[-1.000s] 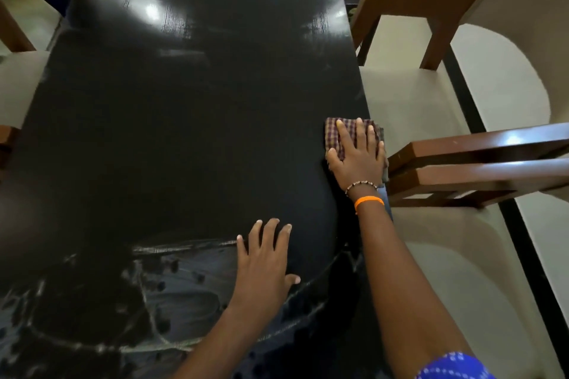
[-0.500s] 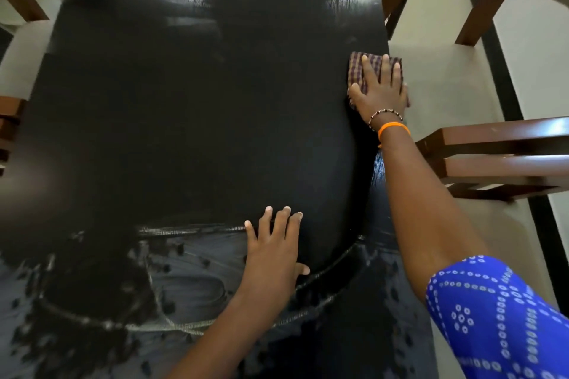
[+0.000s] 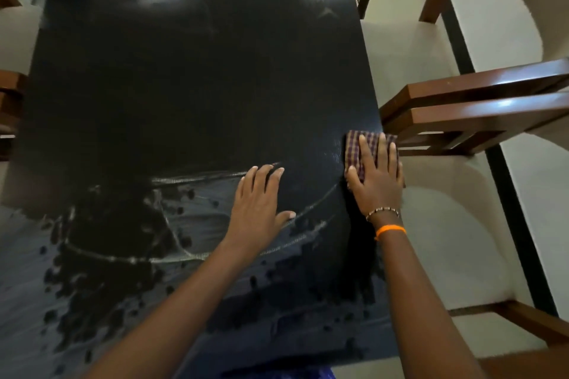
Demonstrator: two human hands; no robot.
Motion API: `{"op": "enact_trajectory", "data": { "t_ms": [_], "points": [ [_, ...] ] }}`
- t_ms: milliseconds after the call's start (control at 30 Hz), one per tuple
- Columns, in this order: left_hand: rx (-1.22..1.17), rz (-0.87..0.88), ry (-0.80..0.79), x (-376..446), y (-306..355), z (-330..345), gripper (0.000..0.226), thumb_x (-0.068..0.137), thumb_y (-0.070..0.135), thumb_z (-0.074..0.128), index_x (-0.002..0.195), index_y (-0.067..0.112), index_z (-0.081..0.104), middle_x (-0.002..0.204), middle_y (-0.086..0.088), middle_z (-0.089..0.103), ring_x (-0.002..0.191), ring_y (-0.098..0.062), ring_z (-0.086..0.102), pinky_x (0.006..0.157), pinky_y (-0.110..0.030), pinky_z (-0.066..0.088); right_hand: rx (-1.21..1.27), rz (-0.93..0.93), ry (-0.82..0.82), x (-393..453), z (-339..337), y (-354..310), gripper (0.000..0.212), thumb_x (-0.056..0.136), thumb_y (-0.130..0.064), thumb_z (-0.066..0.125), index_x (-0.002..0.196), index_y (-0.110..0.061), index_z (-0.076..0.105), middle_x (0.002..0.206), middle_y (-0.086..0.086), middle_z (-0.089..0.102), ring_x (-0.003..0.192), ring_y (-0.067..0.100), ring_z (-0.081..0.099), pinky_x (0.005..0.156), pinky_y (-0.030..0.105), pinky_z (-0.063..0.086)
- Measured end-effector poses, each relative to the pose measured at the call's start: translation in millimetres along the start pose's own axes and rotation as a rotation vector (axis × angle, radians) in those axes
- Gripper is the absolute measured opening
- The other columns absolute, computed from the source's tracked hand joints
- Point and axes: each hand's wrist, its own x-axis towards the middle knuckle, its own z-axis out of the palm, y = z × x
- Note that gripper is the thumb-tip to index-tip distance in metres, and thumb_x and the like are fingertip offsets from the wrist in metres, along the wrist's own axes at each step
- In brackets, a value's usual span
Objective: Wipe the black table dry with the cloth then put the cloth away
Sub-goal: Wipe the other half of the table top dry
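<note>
Ahead of the fingers [image 3: 374, 149] of the right hand [image 3: 377, 181], the dark surface [image 3: 191, 86] is lying bare all the way to its far end. Just to their right the surface edge is running out, and beyond it two wooden chair arms [image 3: 474, 108] are standing close, crowding that side. To their left, the left hand [image 3: 257, 209] is lying flat near them, blocking a sideways sweep.

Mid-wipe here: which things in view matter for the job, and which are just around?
In the job: table, cloth, wet patch, right hand pressing the cloth, left hand flat on the table.
Just around: chairs, bracelet, orange band.
</note>
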Motion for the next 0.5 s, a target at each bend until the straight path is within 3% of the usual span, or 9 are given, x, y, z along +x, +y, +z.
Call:
{"op": "enact_trajectory", "data": {
  "t_ms": [133,267,367,500],
  "points": [
    [-0.004,-0.031,0.016,-31.8,-22.7,1.7,0.081,0.082,0.049,0.060,0.145,0.015,0.023,0.148,-0.008,0.027,0.140,-0.030,0.020,0.116,-0.042,0.017,-0.026,0.047,0.017,-38.4,3.5,4.6,0.070,0.080,-0.051,0.016,0.147,-0.031,0.019,0.158,0.007,0.011,0.145,0.030,0.009,0.115,0.051,0.016],
    [-0.029,-0.079,0.053,-51.8,-44.9,-0.7,0.084,0.081,0.049,0.060,0.146,0.014,0.019,0.147,-0.009,0.029,0.137,-0.031,0.022,0.115,-0.044,0.020,-0.057,0.136,-0.008,-41.4,7.0,-29.7,0.072,0.080,-0.050,0.020,0.149,-0.030,0.014,0.158,0.011,0.006,0.145,0.032,0.002,0.115,0.054,0.003],
    [-0.028,-0.101,0.062,-63.4,-60.3,-6.9,0.085,0.082,0.047,0.060,0.146,0.014,0.017,0.147,-0.009,0.029,0.137,-0.030,0.024,0.115,-0.043,0.021,-0.029,0.085,-0.021,-50.8,15.2,-74.9,0.072,0.080,-0.048,0.026,0.148,-0.030,0.012,0.158,0.012,0.006,0.145,0.033,0.000,0.115,0.053,-0.002],
    [-0.022,-0.161,0.089,-90.5,-93.1,-17.6,0.085,0.080,0.044,0.063,0.146,0.016,0.017,0.147,-0.009,0.029,0.137,-0.029,0.025,0.115,-0.043,0.020,0.000,-0.056,-0.031,-69.3,29.8,-152.3,0.074,0.078,-0.050,0.020,0.148,-0.030,0.013,0.158,0.011,0.004,0.146,0.033,-0.001,0.114,0.054,-0.002]
  ]
}}
